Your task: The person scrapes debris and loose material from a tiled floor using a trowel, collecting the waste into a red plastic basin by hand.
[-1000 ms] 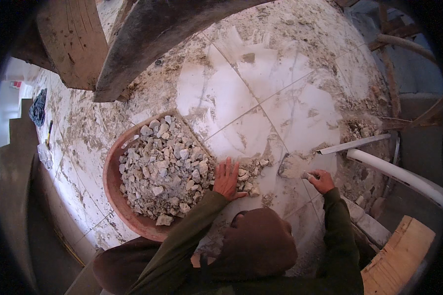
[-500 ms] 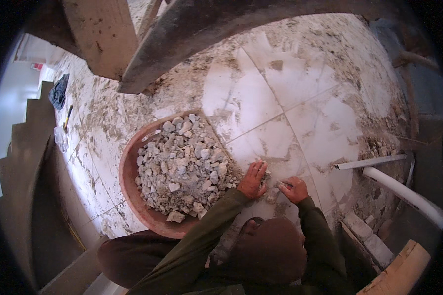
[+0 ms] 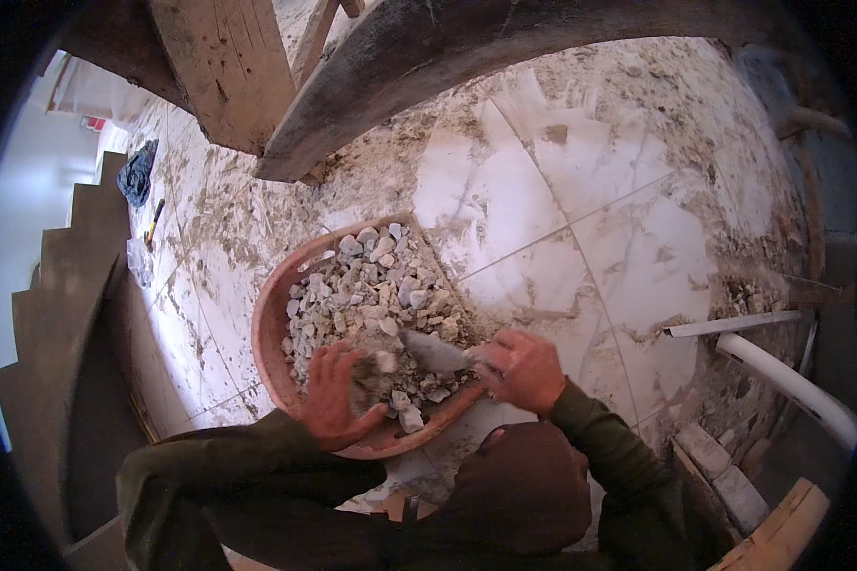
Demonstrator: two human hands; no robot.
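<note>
A reddish-brown tub [image 3: 270, 343] heaped with grey and whitish rubble [image 3: 357, 285] stands on the dusty tiled floor in front of me. Over its near side is my left hand [image 3: 335, 395], fingers spread, with stones and grit blurred by motion beside the palm. My right hand [image 3: 524, 371], at the tub's right rim, is closed on a flat grey piece [image 3: 433, 352] that tapers away to the left over the rubble. Blur hides whether that piece is a tool blade or a shard.
A dark curved beam [image 3: 428, 76] and a wooden post [image 3: 224, 76] cross the far side. Stair steps [image 3: 57, 314] rise at left, near a black plastic bag [image 3: 138, 174]. At right lie a white pipe [image 3: 786, 385], a pale strip [image 3: 733, 324] and blocks [image 3: 724, 466].
Both hands have moved left from the floor beside the tub, the left one over the rubble and the right to the rim. The grey piece now shows in my right hand.
</note>
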